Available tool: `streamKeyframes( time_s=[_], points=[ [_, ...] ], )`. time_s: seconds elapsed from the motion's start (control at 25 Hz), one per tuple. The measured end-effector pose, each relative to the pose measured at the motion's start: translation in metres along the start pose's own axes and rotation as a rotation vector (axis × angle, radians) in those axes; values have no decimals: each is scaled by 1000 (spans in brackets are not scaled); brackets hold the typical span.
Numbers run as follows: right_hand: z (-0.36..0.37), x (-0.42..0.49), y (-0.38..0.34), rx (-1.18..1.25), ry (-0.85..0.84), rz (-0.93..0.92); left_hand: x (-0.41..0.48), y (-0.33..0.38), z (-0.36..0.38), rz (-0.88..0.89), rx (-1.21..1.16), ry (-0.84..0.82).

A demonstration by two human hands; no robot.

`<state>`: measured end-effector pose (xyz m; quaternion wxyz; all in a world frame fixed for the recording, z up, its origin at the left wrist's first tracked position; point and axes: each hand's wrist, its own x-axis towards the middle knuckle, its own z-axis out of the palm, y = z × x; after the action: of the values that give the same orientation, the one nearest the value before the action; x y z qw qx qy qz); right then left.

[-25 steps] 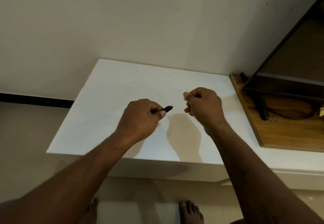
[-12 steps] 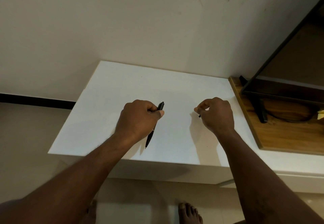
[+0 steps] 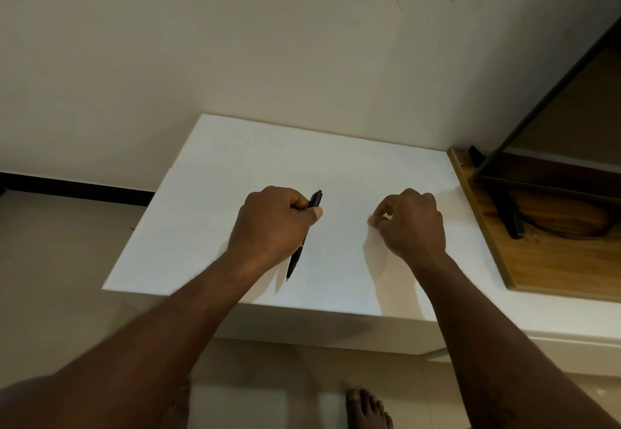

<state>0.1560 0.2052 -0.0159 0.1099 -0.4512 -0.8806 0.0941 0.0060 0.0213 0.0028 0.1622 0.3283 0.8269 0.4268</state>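
A black pen [image 3: 297, 255] stands slanted over the white table [image 3: 215, 200], tip down towards the near edge and clicker end up. My left hand [image 3: 272, 223] grips its upper half in a fist, thumb pressed near the top. To the right, my right hand [image 3: 411, 223] hovers low over the table with curled fingers. Its thumb and forefinger pinch together at the tabletop, hiding whatever small piece they hold.
A wooden board [image 3: 551, 260] lies on the right of the table, carrying a black metal frame [image 3: 537, 180] and a dark cable. A plain wall rises behind. Tiled floor and my bare foot [image 3: 368, 408] show below the table's near edge.
My left hand turned the pen from lying sideways to tip down. My right hand moved away to the right and lowered to the table, pinching a small dark piece seen half a second ago.
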Motion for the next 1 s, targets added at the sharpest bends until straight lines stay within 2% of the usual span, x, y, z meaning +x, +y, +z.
streamKeyframes(
  time_s=[0.2,0.68,0.88,1.0],
  points=[
    [-8,2,-1,105,-23,38,0,2,0,0,-2,-2],
    [-24,4,-11,220,81,-26,1,-2,5,-6,42,-7],
    [-25,2,-18,234,63,-58,1,-5,7,-6,56,-7],
    [-28,-3,-27,407,-22,-75,2,-5,7,-10,63,18]
  ],
)
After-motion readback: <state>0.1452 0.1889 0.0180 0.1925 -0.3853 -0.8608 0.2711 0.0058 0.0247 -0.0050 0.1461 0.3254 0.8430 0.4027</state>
